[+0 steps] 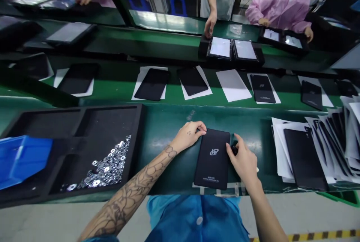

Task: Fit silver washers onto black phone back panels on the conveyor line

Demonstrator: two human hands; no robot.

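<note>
A black tablet back cover (pixel 212 159) with a pale logo lies flat on the green bench in front of me, its lower end by the front edge. My left hand (pixel 192 132) is at its top left corner, thumb and fingertips closed together on it. My right hand (pixel 243 159) is by the right edge, the thumb touching the cover and the index finger raised. A small dark rounded thing (pixel 234 149) shows within the right hand's curled fingers; the rest of it is hidden. A pale bit shows at the far side of that hand.
At left, a black divided tray (pixel 137 140) holds shiny small metal parts (pixel 109 167) and a blue bin (pixel 24 159). Stacked covers with white sheets (pixel 306 155) stand at right. Behind, a green conveyor (pixel 112 88) carries several covers on paper. Co-workers' hands (pixel 210 24) work across it.
</note>
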